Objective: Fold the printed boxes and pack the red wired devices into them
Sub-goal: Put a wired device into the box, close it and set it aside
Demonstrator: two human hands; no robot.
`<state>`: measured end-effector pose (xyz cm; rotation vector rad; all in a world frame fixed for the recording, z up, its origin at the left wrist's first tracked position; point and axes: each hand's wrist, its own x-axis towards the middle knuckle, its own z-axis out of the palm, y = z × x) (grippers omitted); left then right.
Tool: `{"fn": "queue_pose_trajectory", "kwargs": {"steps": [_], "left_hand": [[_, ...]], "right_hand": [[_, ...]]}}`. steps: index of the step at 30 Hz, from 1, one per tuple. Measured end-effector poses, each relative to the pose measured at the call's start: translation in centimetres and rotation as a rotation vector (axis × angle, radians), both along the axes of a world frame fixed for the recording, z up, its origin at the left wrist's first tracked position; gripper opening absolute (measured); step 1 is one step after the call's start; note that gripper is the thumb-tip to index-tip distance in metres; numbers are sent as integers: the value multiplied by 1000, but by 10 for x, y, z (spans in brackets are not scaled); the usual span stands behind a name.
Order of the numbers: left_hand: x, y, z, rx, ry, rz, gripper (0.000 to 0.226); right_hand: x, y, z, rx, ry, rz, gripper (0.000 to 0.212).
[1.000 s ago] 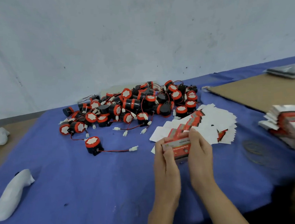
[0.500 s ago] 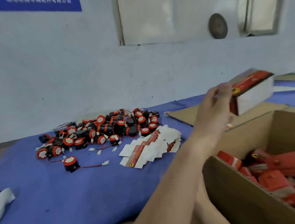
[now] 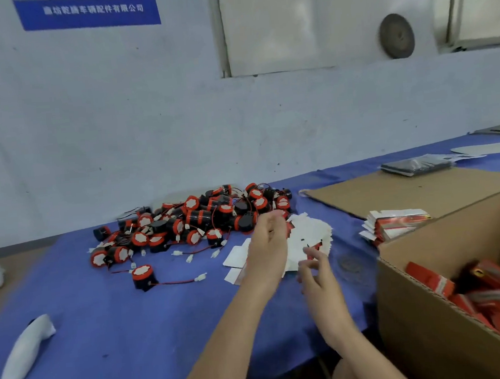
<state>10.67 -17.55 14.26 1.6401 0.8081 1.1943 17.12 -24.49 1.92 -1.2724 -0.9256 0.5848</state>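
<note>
A heap of red-and-black wired devices (image 3: 197, 220) lies on the blue table cloth (image 3: 110, 335). One device (image 3: 142, 277) sits apart in front of the heap, its red wire trailing right. Flat printed boxes (image 3: 309, 238) are spread to the right of the heap. My left hand (image 3: 269, 241) hovers over those flat boxes, fingers loosely apart, holding nothing. My right hand (image 3: 317, 276) is just right of it, fingers spread, empty. A cardboard carton (image 3: 451, 332) at the right holds several packed red boxes (image 3: 490, 293).
A second stack of flat printed boxes (image 3: 395, 224) lies beside the carton. A flat cardboard sheet (image 3: 407, 192) and a dark packet (image 3: 414, 166) sit behind it. A white object (image 3: 25, 350) lies at the left front. The wall stands behind the table.
The red box my right hand held over the carton is gone from the hand. The right hand has come back left over the table, and the left hand has reached to the flat boxes.
</note>
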Motion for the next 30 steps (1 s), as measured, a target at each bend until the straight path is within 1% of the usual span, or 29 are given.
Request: {"fn": "queue_pose_trajectory", "kwargs": {"steps": [1, 2, 3, 5, 6, 7, 8, 9, 10, 12, 13, 14, 16, 18, 20, 22, 24, 26, 28, 30], "left_hand": [[-12, 15, -10, -30, 69, 57, 12], [-24, 30, -22, -52, 152, 107, 12], [-33, 46, -36, -56, 236, 147, 15], [-48, 71, -58, -51, 338, 166, 27], [-52, 81, -66, -37, 382, 162, 35], [-55, 89, -74, -3, 437, 155, 43], [-56, 96, -82, 37, 510, 153, 50], [-57, 104, -92, 82, 602, 152, 54], [-57, 110, -104, 133, 717, 153, 59], [-58, 119, -128, 221, 931, 161, 73], [-59, 122, -136, 238, 986, 161, 77], [-58, 126, -142, 257, 974, 161, 78], [-58, 131, -150, 298, 907, 155, 75], [-56, 130, -150, 375, 932, 194, 68], [-58, 130, -150, 438, 952, 239, 62], [-59, 131, -150, 497, 978, 272, 57], [-59, 131, -148, 515, 986, 299, 56], [-60, 131, -141, 468, 919, 338, 57], [-62, 130, -134, 402, 808, 376, 60], [-69, 131, -128, 367, 722, 413, 60]], "right_hand": [[9, 21, 19, -11, 9, -27, 30], [16, 42, 34, -64, 25, -23, 30], [17, 59, 37, -98, -10, 4, 31], [17, 93, 40, -112, -45, 16, 32], [15, 104, 34, -131, -97, 12, 33], [16, 116, 31, -167, -206, -24, 36], [18, 131, 33, -209, -370, -91, 39], [20, 144, 33, -264, -558, -184, 41], [21, 154, 29, -301, -687, -245, 44], [19, 167, 15, -371, -834, -242, 50], [18, 172, 5, -445, -889, -204, 54], [17, 179, -1, -522, -934, -167, 58], [16, 191, -5, -600, -975, -119, 62], [13, 198, -2, -588, -969, -120, 61], [11, 202, 2, -550, -917, -104, 64], [10, 203, 2, -531, -920, -108, 66], [13, 204, 2, -473, -885, -107, 65], [16, 202, 4, -357, -750, -78, 63], [21, 201, 7, -232, -560, -40, 61], [22, 196, 12, -144, -458, -13, 60]]}}
